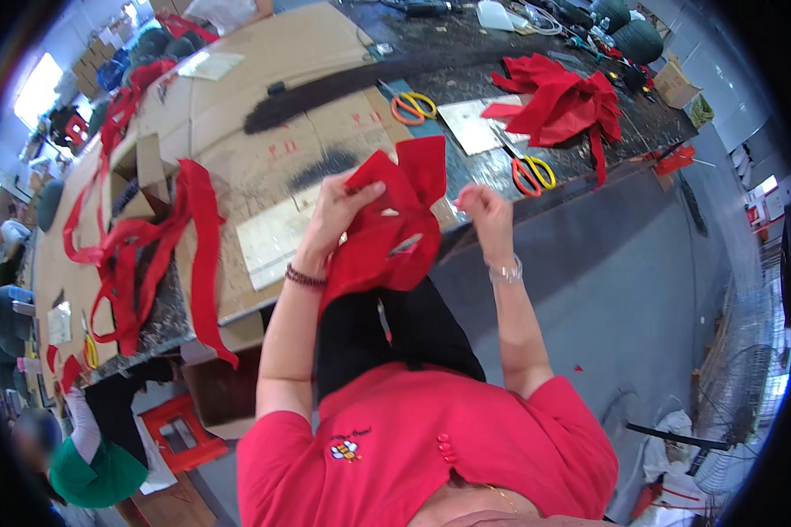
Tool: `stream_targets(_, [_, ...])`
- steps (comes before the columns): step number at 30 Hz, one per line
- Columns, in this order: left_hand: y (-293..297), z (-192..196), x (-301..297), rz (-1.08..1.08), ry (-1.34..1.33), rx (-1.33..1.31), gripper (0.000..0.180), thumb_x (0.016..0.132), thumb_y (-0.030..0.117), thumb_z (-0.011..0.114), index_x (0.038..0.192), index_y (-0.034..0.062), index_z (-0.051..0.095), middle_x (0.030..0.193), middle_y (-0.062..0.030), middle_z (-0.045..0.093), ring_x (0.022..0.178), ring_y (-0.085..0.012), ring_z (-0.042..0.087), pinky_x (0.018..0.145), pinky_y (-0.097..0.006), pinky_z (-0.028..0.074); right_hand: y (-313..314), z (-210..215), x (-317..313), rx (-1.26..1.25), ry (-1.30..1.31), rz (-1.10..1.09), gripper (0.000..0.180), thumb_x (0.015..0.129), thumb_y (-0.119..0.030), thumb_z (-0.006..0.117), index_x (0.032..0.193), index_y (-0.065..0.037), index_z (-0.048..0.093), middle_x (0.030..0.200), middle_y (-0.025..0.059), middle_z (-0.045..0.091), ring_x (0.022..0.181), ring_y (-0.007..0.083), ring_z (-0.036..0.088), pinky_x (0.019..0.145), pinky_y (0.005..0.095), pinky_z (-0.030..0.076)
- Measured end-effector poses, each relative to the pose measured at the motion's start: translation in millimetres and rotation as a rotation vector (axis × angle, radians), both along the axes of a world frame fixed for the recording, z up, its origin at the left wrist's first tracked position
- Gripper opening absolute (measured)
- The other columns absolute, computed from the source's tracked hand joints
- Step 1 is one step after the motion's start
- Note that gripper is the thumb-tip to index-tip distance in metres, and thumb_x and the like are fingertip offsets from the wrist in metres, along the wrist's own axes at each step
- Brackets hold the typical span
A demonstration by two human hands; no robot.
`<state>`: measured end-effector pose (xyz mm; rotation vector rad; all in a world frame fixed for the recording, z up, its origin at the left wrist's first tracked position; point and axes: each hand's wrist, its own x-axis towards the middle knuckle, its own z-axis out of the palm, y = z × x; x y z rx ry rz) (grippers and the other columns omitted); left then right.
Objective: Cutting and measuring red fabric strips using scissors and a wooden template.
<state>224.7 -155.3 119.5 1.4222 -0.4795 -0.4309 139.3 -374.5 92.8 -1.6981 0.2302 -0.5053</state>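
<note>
My left hand [341, 211] grips a piece of red cloth [391, 246] with slits in it, its thumb lying on top. The cloth hangs in front of my lap at the table's near edge. To the right of it, my right hand [489, 215] is raised with its fingers pinched together, apart from the cloth. Whatever those fingertips hold, if anything, is too small to make out. Nearest to that hand on the table lies a pair of scissors [533, 174] with red and yellow handles.
Cardboard covers much of the table [228, 123]. A heap of red cloth pieces [562, 101] lies at the right, long red strips [204, 255] at the left. More scissors [413, 107] lie farther back. A person in green [97, 470] is at the lower left; a fan [738, 422] stands lower right.
</note>
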Motion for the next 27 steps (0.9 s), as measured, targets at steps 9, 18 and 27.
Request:
stream_targets(9, [20,12,-6,0.134,0.097,-0.019,0.016,0.090,0.012,0.061,0.097,-0.0004,0.067,0.085,-0.0022,0.068,0.073,-0.0071,0.060,0.064,-0.022,0.049,23,-24,8,-0.217,-0.167,0.487,0.033,0.078,-0.025,0.073,0.094,0.004,0.066,0.084,0.0083,0.067,0.078,0.0102,0.060,0.072,0.0252,0.047])
stream_targets(18, [9,-20,-23,0.260,-0.069,-0.037,0.017,0.092,0.015,0.060,0.095,0.0003,0.067,0.085,-0.0032,0.068,0.074,-0.0083,0.060,0.067,-0.023,0.048,23,5,10,0.259,-0.073,0.472,0.022,0.081,-0.015,0.070,0.093,0.003,0.068,0.078,0.0003,0.067,0.073,0.0046,0.058,0.069,0.0214,0.047])
stream_targets(27, [-2,-16,-18,0.253,0.021,-0.242,0.022,0.092,0.018,0.060,0.098,-0.0018,0.065,0.087,-0.0058,0.067,0.075,-0.0105,0.062,0.067,-0.025,0.050,21,19,30,0.033,-0.083,0.165,0.020,0.085,-0.017,0.068,0.088,0.002,0.068,0.074,-0.0053,0.062,0.069,0.0025,0.053,0.063,0.0205,0.045])
